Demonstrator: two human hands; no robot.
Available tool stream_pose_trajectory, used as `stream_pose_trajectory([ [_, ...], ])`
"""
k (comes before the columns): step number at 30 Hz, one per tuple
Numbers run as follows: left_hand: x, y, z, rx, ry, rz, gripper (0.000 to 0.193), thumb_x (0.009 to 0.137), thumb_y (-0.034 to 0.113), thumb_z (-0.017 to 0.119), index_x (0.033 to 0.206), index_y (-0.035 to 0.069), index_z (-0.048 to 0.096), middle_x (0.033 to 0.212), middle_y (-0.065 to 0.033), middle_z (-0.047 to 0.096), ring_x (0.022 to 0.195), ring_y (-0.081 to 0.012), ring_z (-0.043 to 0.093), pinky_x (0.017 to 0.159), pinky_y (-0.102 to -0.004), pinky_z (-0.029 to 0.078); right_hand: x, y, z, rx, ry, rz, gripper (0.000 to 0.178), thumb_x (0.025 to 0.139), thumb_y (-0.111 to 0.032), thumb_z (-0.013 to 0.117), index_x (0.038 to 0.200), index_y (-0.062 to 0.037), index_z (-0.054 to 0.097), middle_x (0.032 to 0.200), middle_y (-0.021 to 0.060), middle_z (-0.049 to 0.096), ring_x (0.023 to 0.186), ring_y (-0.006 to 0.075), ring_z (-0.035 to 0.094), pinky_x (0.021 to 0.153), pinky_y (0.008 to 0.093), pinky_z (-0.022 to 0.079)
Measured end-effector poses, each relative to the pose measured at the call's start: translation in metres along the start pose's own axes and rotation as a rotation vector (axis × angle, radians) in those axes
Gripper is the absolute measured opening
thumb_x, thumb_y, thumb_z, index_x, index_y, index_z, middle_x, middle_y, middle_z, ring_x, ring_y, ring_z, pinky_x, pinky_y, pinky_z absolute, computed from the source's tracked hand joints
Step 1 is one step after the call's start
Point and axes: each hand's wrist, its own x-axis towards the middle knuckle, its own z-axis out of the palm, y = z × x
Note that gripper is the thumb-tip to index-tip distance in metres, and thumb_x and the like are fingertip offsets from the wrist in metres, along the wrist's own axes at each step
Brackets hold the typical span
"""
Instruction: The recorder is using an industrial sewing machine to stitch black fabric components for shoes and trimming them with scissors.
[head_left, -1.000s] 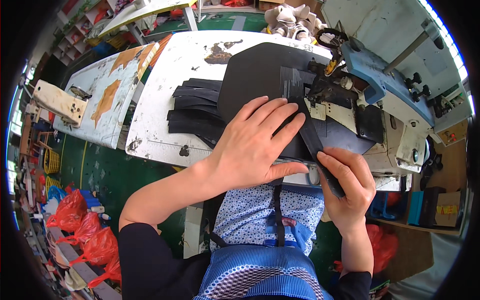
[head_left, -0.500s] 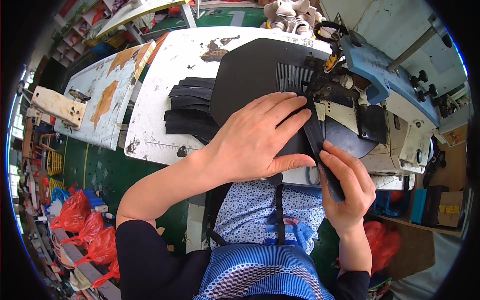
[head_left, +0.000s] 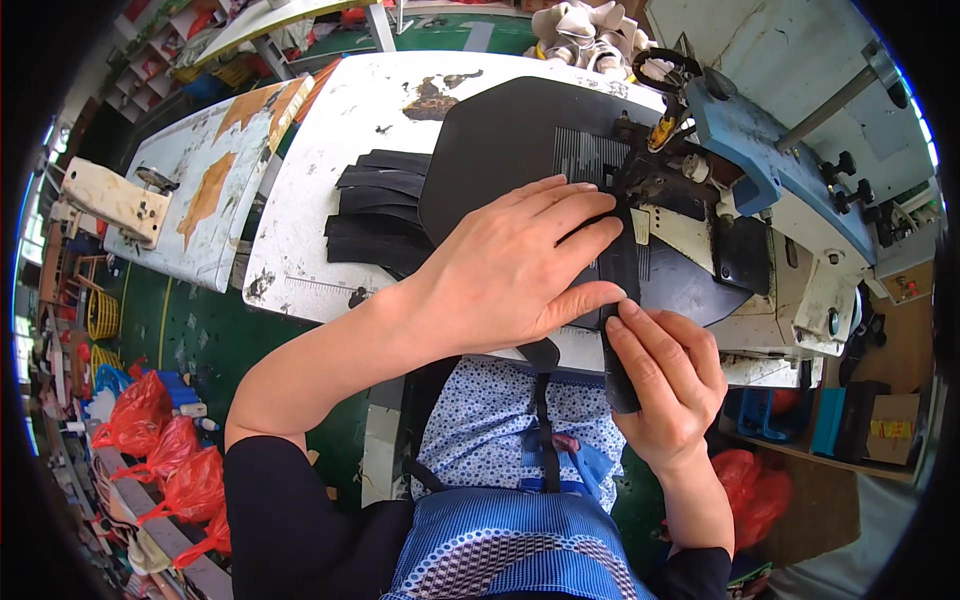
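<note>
A black strip lies lengthwise under the working end of a blue-armed sewing machine, its near end hanging past the table edge. My left hand rests flat, fingers stretched out, with the fingertips on the strip close to the machine's foot. Nearer to me, my right hand pinches the strip's near end between thumb and fingers. My left thumb reaches almost to the right fingertips. Beneath my left hand spreads a smooth black plate with a ribbed patch. The needle area is too dark to make out.
Several black strips lie stacked to the left on the worn white table. Another machine table stands farther left. Red plastic bags sit at lower left. Pale pieces are heaped beyond the table.
My right hand has moved left, swinging the strip's near end left so that it runs straighter toward me. My left hand stays nearly in place.
</note>
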Motion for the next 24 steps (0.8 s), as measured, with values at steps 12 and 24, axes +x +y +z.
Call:
stream_pose_trajectory([
  [12,0.0040,0.0032,-0.0060,0.018,0.029,-0.030,0.053,0.089,0.032,0.082,0.128,-0.001,0.068,0.132,-0.0164,0.066,0.122,-0.0367,0.067,0.102,-0.0440,0.057,-0.0008,0.0023,0.0046,0.019,-0.028,0.004,0.042,0.069,-0.011,0.078,0.108,0.0032,0.080,0.115,0.0168,0.078,0.097,0.0322,0.075,0.081,0.0399,0.064],
  [24,0.0011,0.0053,-0.0068,-0.010,0.039,-0.001,0.052,0.086,0.028,0.082,0.126,-0.003,0.069,0.133,-0.0163,0.068,0.121,-0.0352,0.069,0.100,-0.0428,0.059,-0.0027,0.0033,0.0034,0.053,-0.073,0.019,0.049,0.089,-0.037,0.082,0.112,0.0054,0.079,0.119,0.0186,0.077,0.103,0.0348,0.076,0.085,0.0420,0.063],
])
